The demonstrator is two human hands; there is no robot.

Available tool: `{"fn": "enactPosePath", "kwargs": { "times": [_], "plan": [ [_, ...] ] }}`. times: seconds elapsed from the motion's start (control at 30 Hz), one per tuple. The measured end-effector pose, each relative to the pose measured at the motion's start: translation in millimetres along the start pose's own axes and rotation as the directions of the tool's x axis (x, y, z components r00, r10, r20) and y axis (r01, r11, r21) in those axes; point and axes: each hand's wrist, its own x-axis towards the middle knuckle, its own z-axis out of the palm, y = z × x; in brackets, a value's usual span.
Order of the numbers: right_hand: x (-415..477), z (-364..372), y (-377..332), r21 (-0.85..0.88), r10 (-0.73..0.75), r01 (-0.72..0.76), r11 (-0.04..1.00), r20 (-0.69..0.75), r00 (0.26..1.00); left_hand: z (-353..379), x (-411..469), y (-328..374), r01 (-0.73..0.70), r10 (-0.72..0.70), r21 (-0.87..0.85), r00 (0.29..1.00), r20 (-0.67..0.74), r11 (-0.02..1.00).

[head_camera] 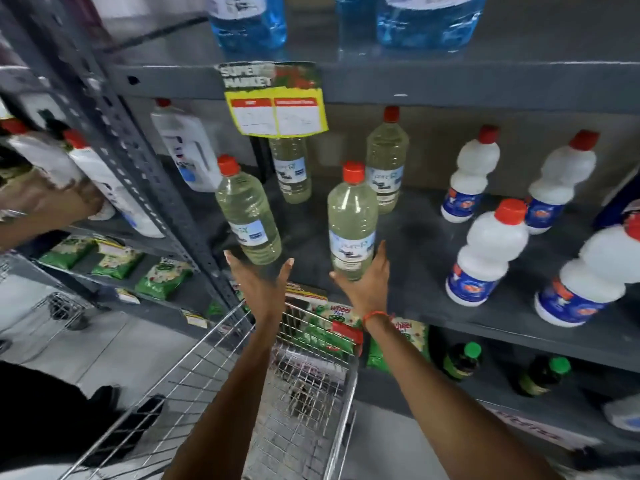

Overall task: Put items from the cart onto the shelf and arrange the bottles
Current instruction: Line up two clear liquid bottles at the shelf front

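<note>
Your two forearms reach up over the wire cart [298, 386], which sits directly below both hands with green detergent packs [325, 327] showing past its far rim. Your right hand [367, 285] is clamped around the base of a pale yellow-green bottle with a red cap [351, 220], thumb up its right side and fingers wrapped under the left; the bottle stands upright with its bottom at the front edge of the grey shelf [415, 265]. Your left hand [259, 282] is spread wide, fingers apart and holding nothing, palm turned toward a second bottle of the same kind [247, 216] that leans just above its fingertips; you cannot tell whether the fingers touch it.

Behind your right-hand grip, two more matching bottles stand further back on the same shelf, one [386, 164] just past it to the right and one [289, 168] to the left, half hidden by a yellow price tag [275, 110] hanging from the shelf above. Well to the right of the grip stand white bottles with red caps and blue labels [485, 251]. Left of your empty hand, beyond the shelf upright [138, 157], another person's hand [45, 199] holds a white bottle [104, 181]. Blue-liquid containers [249, 19] sit on the top shelf.
</note>
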Motion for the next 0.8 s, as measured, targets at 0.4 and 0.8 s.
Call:
{"fn": "enactPosePath", "kwargs": {
  "times": [0.4,0.8],
  "plan": [
    [8.5,19.3,12.3,0.036,0.067,-0.063,0.997,-0.130,0.989,2.9,77.4,-33.1,0.070,-0.071,0.012,0.992,0.107,0.997],
    [6.6,20.4,13.9,0.052,0.071,-0.064,0.997,-0.150,0.986,1.1,74.2,-31.4,0.035,-0.034,-0.016,0.995,0.098,0.999]
  ]
}}
